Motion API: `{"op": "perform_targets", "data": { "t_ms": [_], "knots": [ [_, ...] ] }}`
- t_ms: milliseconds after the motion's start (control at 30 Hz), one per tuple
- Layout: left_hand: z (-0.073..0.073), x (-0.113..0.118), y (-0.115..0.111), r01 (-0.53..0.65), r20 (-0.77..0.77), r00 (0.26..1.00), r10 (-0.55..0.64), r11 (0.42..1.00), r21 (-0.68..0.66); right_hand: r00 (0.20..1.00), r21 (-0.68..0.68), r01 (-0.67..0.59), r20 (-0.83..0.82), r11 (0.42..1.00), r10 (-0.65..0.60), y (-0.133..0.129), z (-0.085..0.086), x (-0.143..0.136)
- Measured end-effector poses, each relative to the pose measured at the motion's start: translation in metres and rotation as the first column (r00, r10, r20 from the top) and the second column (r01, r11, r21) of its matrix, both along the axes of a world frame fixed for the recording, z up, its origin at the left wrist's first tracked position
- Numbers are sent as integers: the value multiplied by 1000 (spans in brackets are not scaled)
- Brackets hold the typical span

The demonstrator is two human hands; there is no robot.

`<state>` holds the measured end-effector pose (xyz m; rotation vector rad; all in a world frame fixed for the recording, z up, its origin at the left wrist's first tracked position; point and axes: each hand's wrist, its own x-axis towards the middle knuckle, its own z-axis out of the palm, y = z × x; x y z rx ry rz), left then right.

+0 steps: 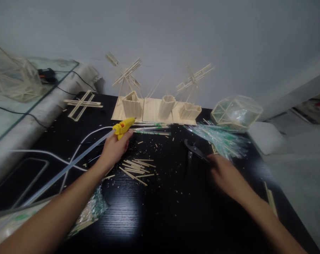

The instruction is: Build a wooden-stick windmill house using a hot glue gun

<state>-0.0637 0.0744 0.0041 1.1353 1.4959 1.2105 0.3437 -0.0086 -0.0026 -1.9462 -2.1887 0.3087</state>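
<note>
My left hand [116,147] is wrapped round the grip of a yellow hot glue gun [123,127], its nozzle tilted up toward the wooden models. A long clear glue stick [80,163] and a white cord trail from its back. On the right, my right hand [223,171], slightly blurred, grips dark pliers [196,151] whose jaws point left above the table. Between my hands lies a pile of short cut sticks [138,167], with small wood scraps around it. Wrapped bamboo sticks [151,129] rest just beyond the glue gun.
Windmill-like stick models on wooden bases [151,109] stand along the wall. A stick cross [83,104] lies at the back left. Plastic wrappers [220,139] and a faceted stick frame [236,111] are on the right. A glass-topped surface [56,67] borders the left.
</note>
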Motion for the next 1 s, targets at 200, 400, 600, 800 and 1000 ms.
{"op": "perform_targets", "data": {
  "t_ms": [200, 400, 600, 800, 1000],
  "knots": [
    [-8, -1, 4, 48, 67, 997, -49, 999, 13, 997, 111, -56, 64, 992, 49, 46, 23, -36],
    [-6, -1, 2, -3, 111, 994, 5, 1000, -15, 911, 130, -397, -65, 909, 407, 131, 23, -145],
    [-5, -2, 3, 10, 161, 987, -4, 999, -37, 882, -9, -470, 13, 882, 471, 155, 9, -192],
    [-7, -2, 5, 12, 180, 984, -2, 998, -60, 885, -71, -441, 133, 895, 447, 162, 17, -196],
    [-6, -1, 4, -1, 191, 982, 11, 999, -53, 878, -142, -406, 212, 903, 429, 182, 21, -204]
  ]
}}
